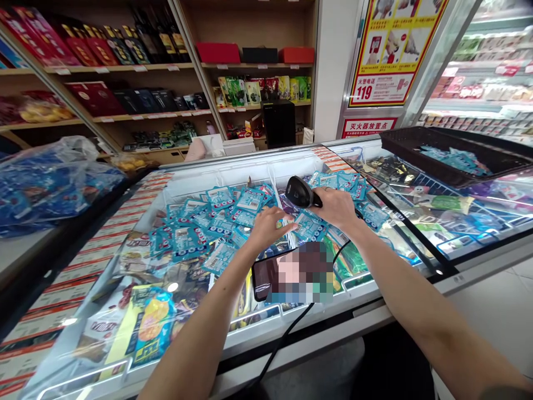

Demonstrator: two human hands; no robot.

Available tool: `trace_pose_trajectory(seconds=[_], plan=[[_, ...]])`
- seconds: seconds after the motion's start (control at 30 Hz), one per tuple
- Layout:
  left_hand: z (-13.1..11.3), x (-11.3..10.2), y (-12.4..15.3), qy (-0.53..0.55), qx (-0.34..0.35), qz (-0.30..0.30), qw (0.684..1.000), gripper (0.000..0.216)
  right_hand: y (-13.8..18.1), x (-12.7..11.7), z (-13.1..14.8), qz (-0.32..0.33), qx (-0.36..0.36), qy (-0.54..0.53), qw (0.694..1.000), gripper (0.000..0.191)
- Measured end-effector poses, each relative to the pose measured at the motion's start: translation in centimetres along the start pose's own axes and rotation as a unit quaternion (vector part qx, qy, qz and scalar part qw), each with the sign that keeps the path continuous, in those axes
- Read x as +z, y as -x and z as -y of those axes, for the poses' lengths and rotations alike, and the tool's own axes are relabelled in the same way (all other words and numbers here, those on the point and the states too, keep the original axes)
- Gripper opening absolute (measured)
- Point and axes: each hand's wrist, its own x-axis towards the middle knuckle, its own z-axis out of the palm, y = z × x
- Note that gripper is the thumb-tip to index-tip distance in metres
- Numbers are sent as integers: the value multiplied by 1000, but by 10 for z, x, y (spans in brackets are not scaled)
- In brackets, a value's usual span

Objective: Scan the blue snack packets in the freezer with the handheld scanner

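Observation:
A black handheld barcode scanner [298, 190] is gripped in my right hand [336, 209], its head pointing left above the freezer glass. My left hand [268, 226] hovers just left of it, empty, with thumb and fingers apart. Many small blue packets [222, 197] lie in a loose pile on the glass beneath and around both hands. More blue packets [377, 215] are spread right of my right wrist. A phone [265, 278] lies between my forearms, partly blurred out. A black cable [287, 333] runs past it over the freezer's front edge.
A black crate [510, 158] with blue packets stands at the right on the freezer. A clear plastic bag [62, 183] filled with blue packs sits at the far left. Behind are shelves [137, 68] of boxes and bottles. Frozen goods [154, 316] show through the glass.

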Motion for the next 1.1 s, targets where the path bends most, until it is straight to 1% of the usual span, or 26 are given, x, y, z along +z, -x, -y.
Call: trace_pose_trajectory(seconds=[0.13,0.2,0.23,0.3,0.37,0.43,0.5,0.6,0.67,0.77,0.87,1.1], plan=[[-4,5,-3,33,-45,16,998,32,0,0,0,-5,-2,-1,1000,37],[-2,4,-3,74,-76,20,994,29,0,1,-1,-10,-5,0,1000,37],[0,3,-3,105,-93,12,990,28,0,1,-2,-11,-6,0,1000,37],[4,1,-3,181,-127,-26,975,25,-1,1,-2,-11,-1,3,1000,36],[7,0,-2,250,-165,-75,951,22,-1,2,-2,-12,4,2,1000,36],[9,0,0,289,-202,-116,929,21,-1,2,-2,-22,9,-2,1000,37],[11,-1,2,305,-226,-158,912,21,0,2,-2,-31,13,-6,999,39],[19,-3,5,310,-240,-220,893,31,0,2,-2,-32,7,-6,999,39],[27,-6,8,312,-242,-250,884,39,0,2,-2,-31,-8,-7,999,38],[38,-9,12,316,-260,-283,868,40,0,2,-2,-22,-34,-15,999,38],[44,-10,14,321,-276,-291,858,39,1,2,0,-6,-65,-22,998,39],[44,-8,14,321,-267,-284,863,34,3,4,5,22,-130,-15,991,36]])
